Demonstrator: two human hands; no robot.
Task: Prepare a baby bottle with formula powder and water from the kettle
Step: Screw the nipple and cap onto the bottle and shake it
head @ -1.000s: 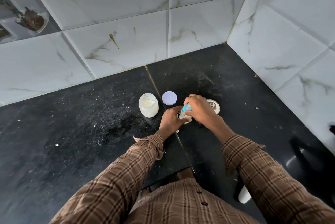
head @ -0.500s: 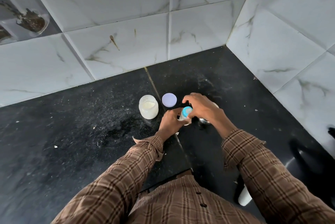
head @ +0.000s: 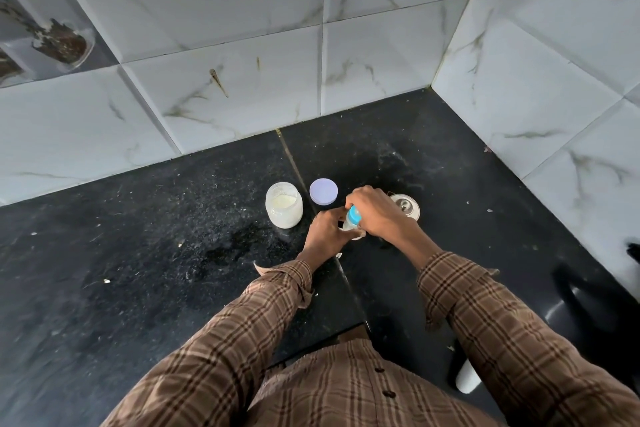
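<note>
A small baby bottle (head: 349, 224) with a blue collar stands on the black counter, mostly covered by both hands. My left hand (head: 323, 231) grips its body from the left. My right hand (head: 375, 212) curls over the blue collar at the top. An open glass jar of white formula powder (head: 284, 205) stands to the left, apart from the hands. Its pale lilac lid (head: 323, 191) lies flat beside it. The dark kettle (head: 588, 309) sits at the lower right edge, partly cut off.
A round steel lid (head: 407, 207) lies just behind my right hand. White tiled walls meet in a corner at the back right. The black counter (head: 138, 271) is speckled with crumbs. A white object (head: 467, 378) shows under my right sleeve.
My right hand has shifted on the blue collar and uncovered the steel lid behind it again. My left hand keeps its grip on the bottle.
</note>
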